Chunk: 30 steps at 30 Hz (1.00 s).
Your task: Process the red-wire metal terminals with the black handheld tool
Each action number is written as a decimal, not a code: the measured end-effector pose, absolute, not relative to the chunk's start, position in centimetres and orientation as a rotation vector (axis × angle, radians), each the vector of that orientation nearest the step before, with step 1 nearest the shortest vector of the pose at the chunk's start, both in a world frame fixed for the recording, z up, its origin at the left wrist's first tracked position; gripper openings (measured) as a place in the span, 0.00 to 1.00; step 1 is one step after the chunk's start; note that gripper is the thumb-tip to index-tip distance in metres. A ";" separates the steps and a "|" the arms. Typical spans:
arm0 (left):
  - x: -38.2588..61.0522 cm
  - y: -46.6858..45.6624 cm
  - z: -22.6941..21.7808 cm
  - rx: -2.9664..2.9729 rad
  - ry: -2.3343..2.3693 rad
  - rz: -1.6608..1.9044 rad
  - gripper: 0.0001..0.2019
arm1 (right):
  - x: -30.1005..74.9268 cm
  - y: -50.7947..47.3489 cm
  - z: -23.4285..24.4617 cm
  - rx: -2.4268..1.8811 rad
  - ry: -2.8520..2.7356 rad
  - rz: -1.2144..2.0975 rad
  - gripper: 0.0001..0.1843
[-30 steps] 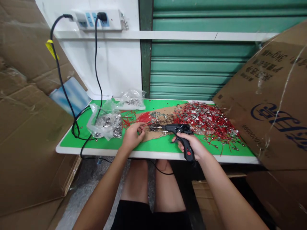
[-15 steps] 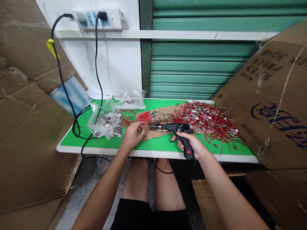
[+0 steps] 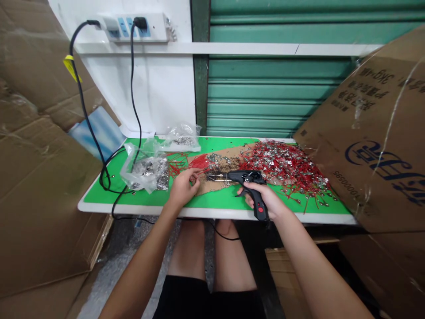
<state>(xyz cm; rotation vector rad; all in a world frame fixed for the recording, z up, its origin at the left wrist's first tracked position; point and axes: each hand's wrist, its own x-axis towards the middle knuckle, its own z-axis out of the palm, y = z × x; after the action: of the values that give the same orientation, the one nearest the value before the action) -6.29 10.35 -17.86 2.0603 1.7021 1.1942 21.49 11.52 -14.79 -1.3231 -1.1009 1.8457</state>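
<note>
My right hand (image 3: 265, 200) is wrapped round the grip of a black soldering gun (image 3: 250, 179). The gun's thin metal tip and feed tube point left, to just beside the fingers of my left hand (image 3: 183, 187). Those left fingers are pinched together on a red wire (image 3: 198, 171), whose far end is too small to make out. Under both lies a piece of scorched brown cardboard (image 3: 207, 188). On it, just beyond my left fingertips, a row of red wires (image 3: 199, 161) is laid out with small shiny metal pieces at their right ends.
A heap of red wires with metal ends (image 3: 285, 164) covers the right of the green tabletop (image 3: 149, 201). Plastic bags of metal parts (image 3: 151, 170) lie left. Black cables (image 3: 133, 88) hang from a power strip (image 3: 136, 27). Large cardboard boxes (image 3: 372, 133) flank the table.
Both hands and the soldering gun stay almost in the same place. The whole view has shifted very slightly.
</note>
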 end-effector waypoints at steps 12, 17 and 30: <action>-5.6 11.2 -17.3 1.842 1.637 1.250 0.17 | 21.5 11.6 -14.2 -1.342 -1.088 1.878 0.20; -5.5 10.9 -17.6 1.901 1.610 1.249 0.19 | 21.5 11.5 -14.2 -1.338 -1.097 1.871 0.21; -5.4 11.0 -17.6 1.831 1.638 1.217 0.19 | 21.7 11.6 -14.4 -1.303 -1.090 1.894 0.20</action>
<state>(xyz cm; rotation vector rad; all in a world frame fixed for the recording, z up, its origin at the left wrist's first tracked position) -5.38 10.99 -17.60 1.8313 1.6379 1.2166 21.66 11.63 -14.44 -1.3035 -1.0896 1.8941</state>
